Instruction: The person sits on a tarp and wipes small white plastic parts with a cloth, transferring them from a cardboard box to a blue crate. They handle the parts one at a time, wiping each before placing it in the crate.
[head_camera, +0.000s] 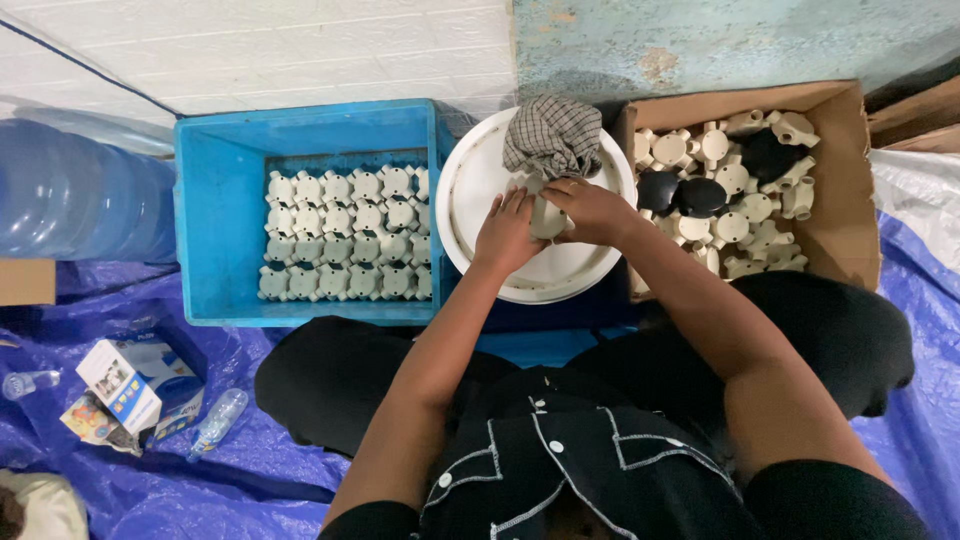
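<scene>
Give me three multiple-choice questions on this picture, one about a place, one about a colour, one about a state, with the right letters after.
1. Where does the checked cloth lie? A on the white round lid; B in the cardboard box; C on the tarp.
2. What colour is the crate of sorted fittings? A red; B blue; C green.
3. The pale fitting is: A held by both hands; B lying untouched; C hidden in the cloth.

A: cloth rests on the lid's far edge. B: crate walls are blue. A: left hand and right hand both grip it.

Both forearms reach forward; the left hand (507, 232) and right hand (592, 208) meet, fingers curled together.
</scene>
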